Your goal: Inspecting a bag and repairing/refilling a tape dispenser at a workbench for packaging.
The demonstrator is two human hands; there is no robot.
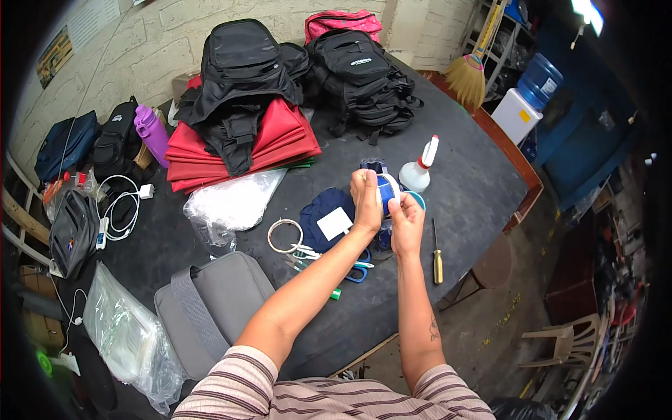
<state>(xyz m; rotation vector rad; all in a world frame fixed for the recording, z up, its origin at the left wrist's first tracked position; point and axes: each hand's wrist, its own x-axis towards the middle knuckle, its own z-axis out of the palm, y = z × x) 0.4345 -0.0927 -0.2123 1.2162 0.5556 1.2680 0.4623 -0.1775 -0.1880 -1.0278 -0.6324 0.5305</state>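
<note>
Both my hands are raised over the dark table, closed around a blue roll with a white rim (387, 194). My left hand (365, 201) grips its left side. My right hand (407, 222) pinches the rim near the lower right, and a teal ring (418, 199) shows partly behind its fingers. Below and to the left lie a dark navy cloth (318, 217) with a white square card (334, 224) on it, and a cream tape roll (285, 236). Blue-handled scissors (358, 273) lie partly hidden under my left forearm. A white spray bottle with a red collar (416, 175) stands just beyond my right hand.
A yellow-handled screwdriver (438, 262) lies right of my right arm. Black backpacks (245, 66) rest on folded red fabric (294, 136) at the back. A grey case (234, 287) and clear plastic bags (129, 332) lie at left, with a purple bottle (151, 133) beyond.
</note>
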